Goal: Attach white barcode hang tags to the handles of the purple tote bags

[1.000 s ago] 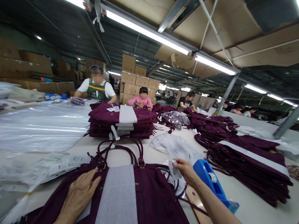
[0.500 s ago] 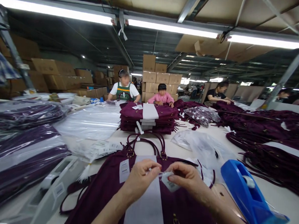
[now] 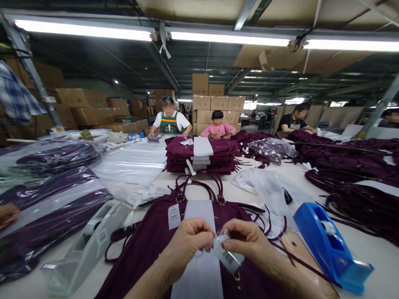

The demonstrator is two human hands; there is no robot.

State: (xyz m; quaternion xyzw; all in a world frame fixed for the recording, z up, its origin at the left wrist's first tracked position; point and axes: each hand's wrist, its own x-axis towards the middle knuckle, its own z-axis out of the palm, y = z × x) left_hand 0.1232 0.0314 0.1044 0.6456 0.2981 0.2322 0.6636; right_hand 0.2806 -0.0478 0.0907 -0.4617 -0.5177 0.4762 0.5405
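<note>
pinching small clear packet (image 3: 227,255), both hands, over maroon bag (image 3: 149,248)

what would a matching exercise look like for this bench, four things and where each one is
Things
1. small tag
2. blue tape dispenser
3. grey tape dispenser
4. stack of purple bags

Places
a. further up the table, straight ahead
b. pinched between the left hand and the right hand
c. on the table, to the person's right
d. on the table, to the person's left

Pairs: 1-b, 2-c, 3-d, 4-a
</note>
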